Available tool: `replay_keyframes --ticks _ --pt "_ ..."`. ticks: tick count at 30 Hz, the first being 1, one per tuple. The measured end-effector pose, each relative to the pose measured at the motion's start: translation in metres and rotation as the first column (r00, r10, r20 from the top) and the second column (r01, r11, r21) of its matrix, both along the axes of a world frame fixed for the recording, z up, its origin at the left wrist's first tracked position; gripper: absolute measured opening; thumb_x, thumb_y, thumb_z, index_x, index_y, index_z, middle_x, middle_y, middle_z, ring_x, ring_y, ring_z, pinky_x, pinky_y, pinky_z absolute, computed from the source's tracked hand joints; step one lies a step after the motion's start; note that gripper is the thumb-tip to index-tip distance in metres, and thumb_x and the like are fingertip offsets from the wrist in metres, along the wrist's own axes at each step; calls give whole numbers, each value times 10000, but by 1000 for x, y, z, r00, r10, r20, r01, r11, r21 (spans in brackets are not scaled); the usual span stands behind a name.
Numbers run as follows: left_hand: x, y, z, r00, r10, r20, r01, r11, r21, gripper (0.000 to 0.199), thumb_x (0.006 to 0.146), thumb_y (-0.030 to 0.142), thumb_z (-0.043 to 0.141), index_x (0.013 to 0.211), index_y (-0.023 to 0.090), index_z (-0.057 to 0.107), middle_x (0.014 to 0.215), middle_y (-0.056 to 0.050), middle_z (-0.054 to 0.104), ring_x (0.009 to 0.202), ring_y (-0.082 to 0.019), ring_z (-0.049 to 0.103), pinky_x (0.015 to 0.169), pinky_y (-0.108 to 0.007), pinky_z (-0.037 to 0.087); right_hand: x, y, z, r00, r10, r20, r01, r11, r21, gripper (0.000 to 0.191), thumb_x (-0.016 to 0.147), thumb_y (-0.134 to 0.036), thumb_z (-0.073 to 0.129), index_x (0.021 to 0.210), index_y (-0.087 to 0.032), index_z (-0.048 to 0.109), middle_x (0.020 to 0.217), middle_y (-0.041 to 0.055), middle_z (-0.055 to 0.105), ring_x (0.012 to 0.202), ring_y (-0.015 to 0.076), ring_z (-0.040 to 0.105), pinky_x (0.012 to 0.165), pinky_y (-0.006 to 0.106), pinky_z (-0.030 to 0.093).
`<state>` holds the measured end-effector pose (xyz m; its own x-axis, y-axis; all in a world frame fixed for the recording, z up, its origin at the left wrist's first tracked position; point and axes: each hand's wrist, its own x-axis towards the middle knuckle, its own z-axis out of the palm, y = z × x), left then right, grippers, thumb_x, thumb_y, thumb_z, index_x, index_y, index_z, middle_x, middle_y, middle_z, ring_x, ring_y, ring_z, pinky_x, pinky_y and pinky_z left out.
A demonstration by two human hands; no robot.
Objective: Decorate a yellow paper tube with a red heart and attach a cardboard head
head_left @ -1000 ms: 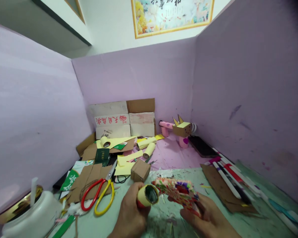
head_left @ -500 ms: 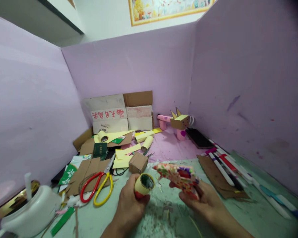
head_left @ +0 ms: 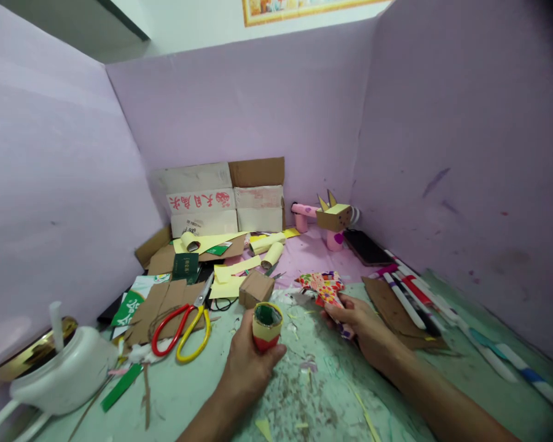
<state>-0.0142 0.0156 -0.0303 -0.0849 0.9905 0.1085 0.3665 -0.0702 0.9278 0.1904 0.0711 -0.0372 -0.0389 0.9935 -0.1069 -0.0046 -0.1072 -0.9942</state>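
My left hand [head_left: 253, 359] is wrapped round a short paper tube [head_left: 268, 328], yellow above and red below. Its open end tilts up and shows a dark green inside. In my right hand [head_left: 362, 322] is a flower-patterned glue gun [head_left: 321, 286], gripped by its handle. The nozzle points left, low over the table and apart from the tube. Just beyond the tube sits a small brown cardboard box [head_left: 256, 288]. Scissors [head_left: 194, 319] with one red and one yellow handle lie to the left of my left hand.
A white pot [head_left: 64, 371] stands at the near left. Cardboard pieces [head_left: 159, 313] and yellow paper rolls [head_left: 273, 255] lie further back. A pink tube animal with a box head [head_left: 334, 218] stands at the back, near a phone [head_left: 367, 247]. Markers [head_left: 403, 301] line the right wall.
The glue gun has moved forward, away from me, and turned so its handle slants down to the right. The tube in my left hand has tipped slightly more upright. The view has dipped a little.
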Motion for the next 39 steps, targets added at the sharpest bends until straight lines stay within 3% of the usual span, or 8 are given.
replay_keyframes --ticks 8,11,16,22,27,32,34,39 --pt "3 -2 -8 996 57 71 -55 998 -28 392 667 255 682 1019 180 526 893 -42 669 828 -225 610 793 -353 475 12 17 34 940 -14 340 2 999 38 344 531 -233 799 372 -215 494 457 42 565 824 352 668 668 376 503" --pt "5 -6 -12 998 38 59 -39 999 19 405 699 322 696 1035 191 511 923 -45 667 854 -228 607 801 -352 475 -1 -9 49 872 -177 457 13 940 340 251 579 -337 811 787 -211 750 957 119 743 1104 393 594 935 498 435" --pt "12 -16 -21 987 -110 117 95 987 127 387 767 370 606 1093 195 492 864 -40 639 763 -213 604 688 -331 493 -51 -46 37 930 305 205 -348 910 224 757 540 -215 827 1264 -206 608 1362 116 592 1240 339 528 1082 503 346" --pt "22 -21 -21 993 -119 6 116 981 154 346 737 227 599 1081 210 568 969 -80 649 872 -242 619 758 -343 509 -61 -48 19 939 334 87 -344 883 319 515 643 -211 729 1151 -191 646 1180 112 678 1116 327 596 1001 463 415" --pt "-13 -11 15 878 -243 -412 305 948 92 390 656 156 641 1040 225 660 1097 -112 680 1049 -311 601 928 -411 450 -45 -37 9 959 280 45 -274 876 398 298 737 -288 694 1023 -210 659 1020 84 697 985 282 626 890 387 466" --pt "-76 11 41 549 165 -820 -282 959 5 296 852 273 479 1080 162 631 1088 -179 681 1028 -356 610 835 -450 451 -40 -27 -2 952 305 4 -290 899 329 283 689 -307 723 945 -207 655 859 39 647 823 229 590 738 322 465" --pt "-91 17 37 404 110 -908 -355 934 -45 284 838 211 449 1035 128 636 1058 -203 678 1024 -366 612 823 -433 444 -42 -28 -3 946 324 -6 -307 901 308 269 686 -306 720 927 -210 650 824 23 622 758 202 562 682 295 451" --pt "-100 23 22 368 120 -922 -418 907 -49 332 809 160 418 1057 55 612 1083 -271 632 997 -396 618 797 -437 439 -46 -31 0 934 356 19 -342 879 332 269 678 -286 719 923 -208 640 829 20 621 745 195 549 672 290 440"
